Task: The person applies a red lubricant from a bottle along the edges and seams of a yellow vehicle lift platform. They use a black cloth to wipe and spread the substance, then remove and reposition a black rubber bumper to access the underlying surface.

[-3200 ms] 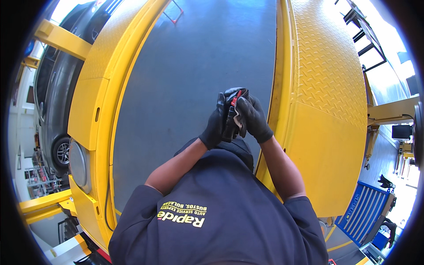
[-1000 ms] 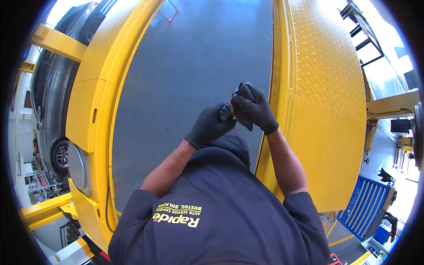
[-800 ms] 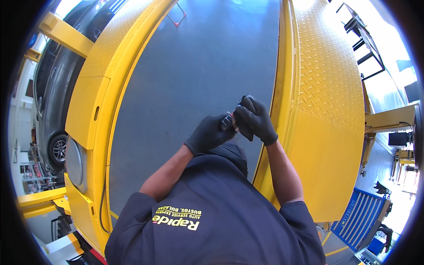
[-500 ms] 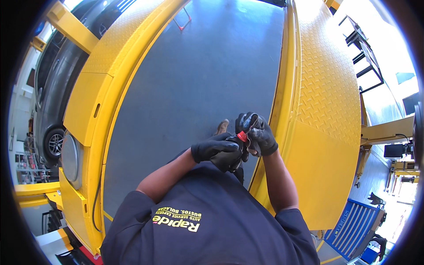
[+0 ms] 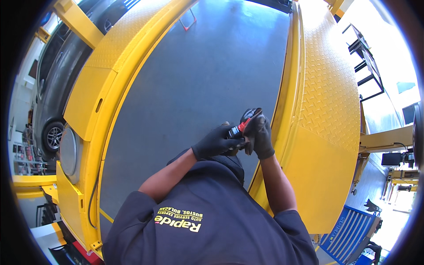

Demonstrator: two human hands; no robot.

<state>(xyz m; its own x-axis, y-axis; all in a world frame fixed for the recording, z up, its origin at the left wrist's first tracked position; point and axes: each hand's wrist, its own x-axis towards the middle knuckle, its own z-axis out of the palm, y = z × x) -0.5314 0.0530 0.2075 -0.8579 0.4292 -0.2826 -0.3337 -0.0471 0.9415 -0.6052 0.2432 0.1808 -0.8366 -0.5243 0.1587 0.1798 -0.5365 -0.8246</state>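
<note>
In my black-gloved left hand [image 5: 212, 142] is a small dark bottle with a red nozzle [image 5: 241, 126], gripped by closed fingers. The nozzle points up and right, toward my right hand [image 5: 261, 134], which is also gloved in black. My right fingers are curled around a flat, brownish-grey piece [image 5: 248, 145]. Its kind is not clear, as the glove covers most of it. The nozzle's tip lies close against this piece; whether they touch I cannot tell.
Yellow lift platforms with tread plate flank me on the left [image 5: 102, 79] and right [image 5: 324, 97]. Grey floor [image 5: 198, 75] lies between them, with a red-framed stand [image 5: 187, 24] at the far end. A dark car [image 5: 62, 84] is at left, a blue tool cabinet [image 5: 349, 232] at lower right.
The bottle has come into clearer view, its red nozzle now longer and angled up and right. My right hand has turned, showing more of its back. The view has shifted slightly.
</note>
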